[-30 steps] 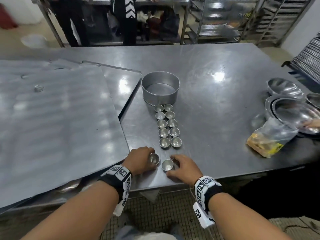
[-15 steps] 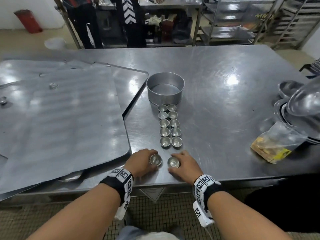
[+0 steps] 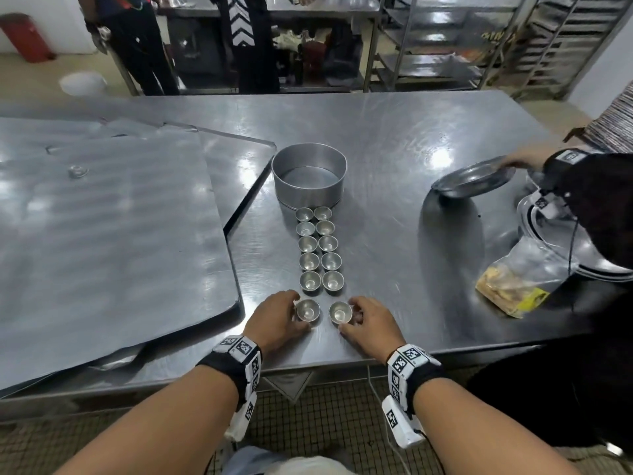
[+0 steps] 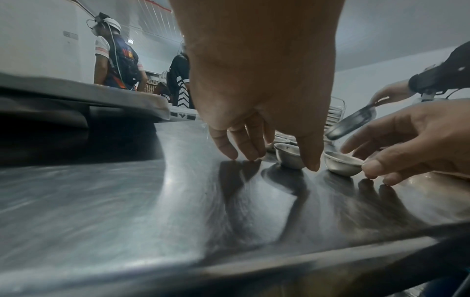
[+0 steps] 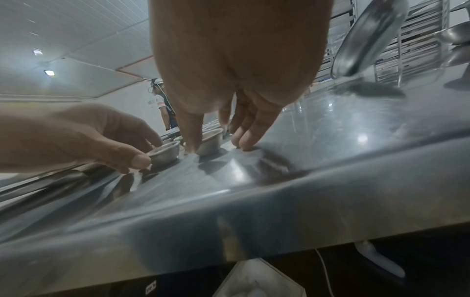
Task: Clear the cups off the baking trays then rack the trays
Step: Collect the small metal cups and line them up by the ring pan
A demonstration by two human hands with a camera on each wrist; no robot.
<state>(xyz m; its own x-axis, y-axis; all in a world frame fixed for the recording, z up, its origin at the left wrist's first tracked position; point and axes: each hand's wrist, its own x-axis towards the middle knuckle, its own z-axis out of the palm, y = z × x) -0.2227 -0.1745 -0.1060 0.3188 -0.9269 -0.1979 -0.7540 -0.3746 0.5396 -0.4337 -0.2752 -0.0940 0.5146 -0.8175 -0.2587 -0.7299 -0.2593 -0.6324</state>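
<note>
Two rows of small metal cups (image 3: pixel 320 248) stand on the steel table (image 3: pixel 394 138), running from a round tin toward me. At the near end, my left hand (image 3: pixel 298 311) pinches the left cup (image 3: pixel 308 310) between thumb and fingers. My right hand (image 3: pixel 348 315) pinches the right cup (image 3: pixel 339 311) the same way. Both cups rest on the table. In the right wrist view my left hand's thumb and forefinger sit on its cup (image 5: pixel 162 153). Flat baking trays (image 3: pixel 102 234) lie overlapped on the left, with one small cup (image 3: pixel 78 171) on them.
A round cake tin (image 3: pixel 309 180) stands behind the rows. At the right, another person's hand tilts a metal plate (image 3: pixel 474 178) near stacked bowls (image 3: pixel 582 262) and a plastic bag (image 3: pixel 513 286). Tray racks (image 3: pixel 565 39) and people stand beyond the table.
Both hands slid their cups a little forward, in line with the two rows. At the right, another person's hand has come in with a tilted metal plate.
</note>
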